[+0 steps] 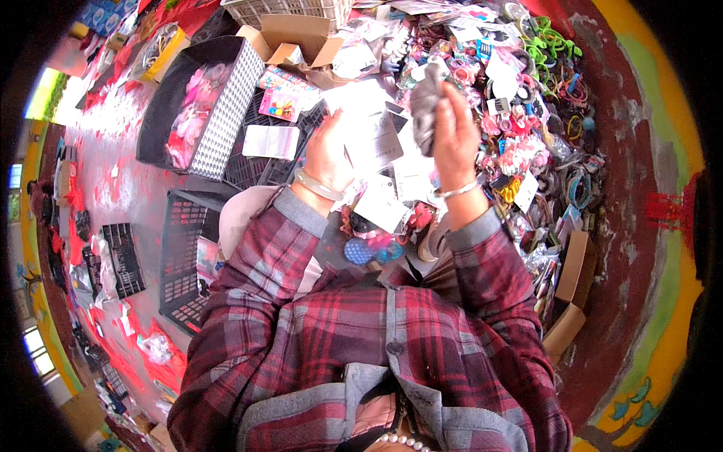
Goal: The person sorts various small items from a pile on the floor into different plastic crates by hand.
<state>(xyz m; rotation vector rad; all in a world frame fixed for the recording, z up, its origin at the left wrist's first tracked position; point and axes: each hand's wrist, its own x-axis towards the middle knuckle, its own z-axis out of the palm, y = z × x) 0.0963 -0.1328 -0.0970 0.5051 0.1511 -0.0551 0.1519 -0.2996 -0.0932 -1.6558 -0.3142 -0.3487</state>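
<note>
My right hand (457, 139) is raised on the right, its fingers closed on a grey bunched cloth piece (426, 105), whose exact kind I cannot make out. Across from it, my left hand (329, 153) is held up with its fingers stretched out, and nothing shows in it. Between the two hands lie overexposed white sheets and printed cards (374, 139). A white card (380, 209) rests just below them, close to some coloured hair accessories (369, 245).
A large heap of hair ties and accessories (520, 143) spreads to the right. On the left stand a patterned box (226, 113) with pink flowers, a dark plastic crate (181, 256) and a clear packet (271, 142). An open cardboard box (290, 34) is at the back.
</note>
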